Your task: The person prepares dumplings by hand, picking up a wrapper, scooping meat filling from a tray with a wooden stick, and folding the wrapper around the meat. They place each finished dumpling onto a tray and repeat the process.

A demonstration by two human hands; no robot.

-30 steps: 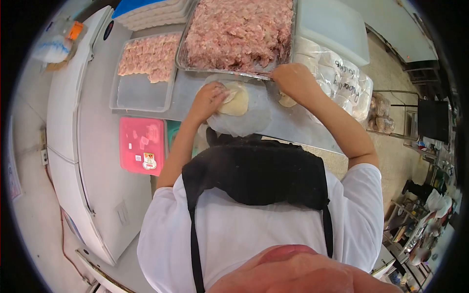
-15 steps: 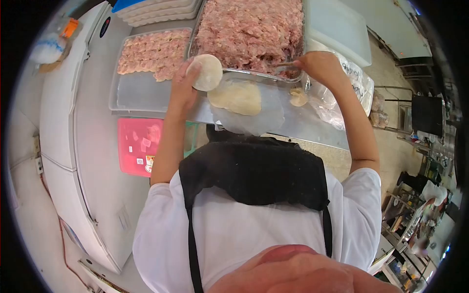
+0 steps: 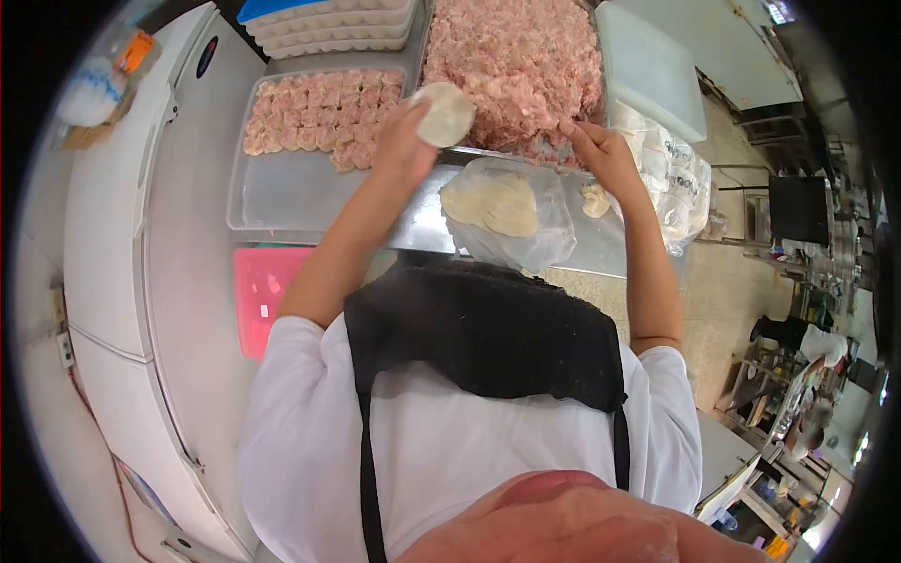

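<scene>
A round dough wrapper [image 3: 445, 114] lies across the fingers of my left hand [image 3: 405, 141], just left of the meat pan's near edge. My right hand [image 3: 603, 155] is closed at the near right corner of the pan, on a thin utensil whose far part is in the ground meat [image 3: 511, 66]. More flat wrappers [image 3: 493, 204] sit on a sheet of clear plastic in front of the pan. Right of them is a small crumpled piece of dough [image 3: 595, 200]. To the left, a tray [image 3: 282, 197] holds rows of filled dumplings [image 3: 324, 111].
Stacked white trays [image 3: 333, 28] stand at the back left. Beyond my right hand are a translucent lid [image 3: 652, 66] and plastic-wrapped packs [image 3: 678, 183]. A pink lid [image 3: 267, 296] is below the table's left part, beside a white freezer [image 3: 113, 206]. Another person [image 3: 821, 347] is far right.
My left hand has moved right with the wrapper, nearer the pan's near edge. The view has shifted, so the table items appear farther right. My right hand stays at the pan's corner.
</scene>
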